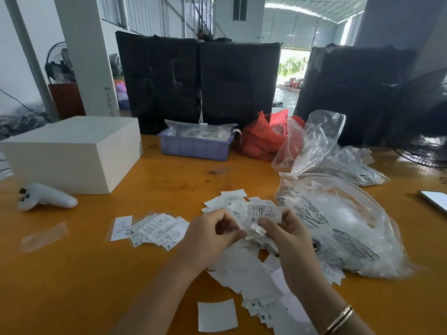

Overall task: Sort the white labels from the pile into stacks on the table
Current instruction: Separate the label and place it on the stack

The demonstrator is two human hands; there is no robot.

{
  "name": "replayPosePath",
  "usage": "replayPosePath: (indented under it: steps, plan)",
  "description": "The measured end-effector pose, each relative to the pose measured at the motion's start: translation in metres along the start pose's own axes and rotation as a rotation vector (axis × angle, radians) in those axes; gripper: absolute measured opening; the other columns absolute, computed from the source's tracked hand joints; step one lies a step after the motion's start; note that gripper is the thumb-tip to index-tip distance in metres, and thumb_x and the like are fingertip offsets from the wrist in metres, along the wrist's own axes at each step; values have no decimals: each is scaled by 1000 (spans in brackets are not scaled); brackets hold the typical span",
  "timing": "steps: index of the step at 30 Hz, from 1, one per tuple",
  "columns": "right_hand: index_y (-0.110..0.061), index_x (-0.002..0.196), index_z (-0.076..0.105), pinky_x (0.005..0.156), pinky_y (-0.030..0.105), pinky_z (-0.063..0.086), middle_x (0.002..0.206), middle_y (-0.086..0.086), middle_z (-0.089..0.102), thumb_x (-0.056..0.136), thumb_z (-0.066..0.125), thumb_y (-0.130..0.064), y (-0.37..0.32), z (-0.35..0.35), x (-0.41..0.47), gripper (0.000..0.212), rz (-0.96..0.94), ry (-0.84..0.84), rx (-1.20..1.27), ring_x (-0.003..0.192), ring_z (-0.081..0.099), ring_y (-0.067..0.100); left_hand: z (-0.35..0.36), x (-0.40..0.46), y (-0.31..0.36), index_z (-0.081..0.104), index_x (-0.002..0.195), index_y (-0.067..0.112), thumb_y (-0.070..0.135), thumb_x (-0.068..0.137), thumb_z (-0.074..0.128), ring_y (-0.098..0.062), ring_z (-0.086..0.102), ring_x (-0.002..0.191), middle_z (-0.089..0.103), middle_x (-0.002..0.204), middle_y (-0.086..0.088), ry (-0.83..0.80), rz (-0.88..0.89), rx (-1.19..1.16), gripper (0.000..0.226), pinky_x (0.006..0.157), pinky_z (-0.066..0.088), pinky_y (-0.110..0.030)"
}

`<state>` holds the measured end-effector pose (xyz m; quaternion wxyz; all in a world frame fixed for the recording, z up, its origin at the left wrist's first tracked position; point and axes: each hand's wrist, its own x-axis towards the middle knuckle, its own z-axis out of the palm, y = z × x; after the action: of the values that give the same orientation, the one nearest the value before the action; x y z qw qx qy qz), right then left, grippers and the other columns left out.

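Observation:
A loose pile of white labels [251,269] lies on the orange table [96,274] under and in front of my hands. My right hand [285,238] pinches a white label marked XL [264,213], held upright above the pile. My left hand [212,235] grips a small bunch of labels [242,228] just left of it, fingers curled. To the left, sorted labels lie in a fanned row [159,229], with a single XS label [121,228] at its left end. More labels [227,200] lie scattered beyond my hands.
A clear plastic bag [343,228] of white material lies right of the pile, more bags behind it. A white box [72,153], a white controller [46,197], a purple bin [196,146] and a red bag [263,139] stand further back. A phone [435,199] lies at the right edge.

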<state>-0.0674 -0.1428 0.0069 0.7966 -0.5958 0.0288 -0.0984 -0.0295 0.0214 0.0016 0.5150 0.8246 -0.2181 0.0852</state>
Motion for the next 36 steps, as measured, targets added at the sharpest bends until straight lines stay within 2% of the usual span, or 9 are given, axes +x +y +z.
replayPosePath:
  steps: [3,9,18,21,24,26,29,33,36]
  plan:
    - [-12,89,66,52,25,53,82,10,73,83,69,-6,-1,-2,2,10,0,20,17,63,69,18,-1,0,1,62,72,28,40,70,74,2,50,53,58,59,22,-11,-8,-5,17,51,38,-10]
    - [-9,91,62,54,27,55,85,11,74,82,69,-6,0,-2,1,12,1,-55,-48,71,72,26,-1,0,0,63,73,26,35,73,77,1,50,54,60,61,18,-15,-3,-5,17,52,40,-11]
    - [-10,86,61,53,21,53,79,5,73,84,68,-5,1,-5,4,9,-65,-47,-193,68,71,17,-3,1,-2,68,76,32,33,77,76,-2,55,59,66,70,13,-64,-37,-44,8,55,45,-13]
    - [-14,83,62,53,21,53,79,4,72,84,68,-7,1,-7,5,9,-74,-27,-205,68,70,17,-3,1,-3,69,76,36,36,77,74,-1,54,58,64,66,15,-82,-47,-64,5,55,45,-12]
    - [-13,84,62,55,23,54,81,6,72,83,70,-8,1,-7,5,9,-55,-70,-213,70,71,20,-3,1,-3,70,76,36,44,74,70,-1,50,55,56,57,16,-66,-65,-105,9,56,47,-19]
    - [-11,85,62,55,23,54,82,8,72,83,69,-6,1,-8,5,9,-40,-84,-220,71,71,21,-4,2,-3,70,77,35,37,80,71,-3,54,56,56,57,17,-49,-80,-108,4,60,52,-25]
    - [-11,90,63,57,24,55,86,7,73,84,68,-4,1,-8,5,10,-25,-88,-248,76,72,21,-5,3,-1,70,78,33,29,84,70,-3,57,56,56,54,19,-44,-81,-96,8,60,54,-25]
    - [-13,94,64,58,27,56,87,7,73,88,64,-5,0,-8,5,10,-13,-91,-239,78,72,24,-5,3,0,71,79,29,24,83,72,-11,62,62,68,70,12,-45,-112,-147,7,59,54,-26]
    - [-13,94,66,58,25,55,85,6,74,89,64,-8,2,-8,7,7,-10,-67,-257,77,72,22,-5,2,1,71,80,32,22,84,72,-2,65,73,71,79,14,-29,-121,-191,11,58,52,-17]
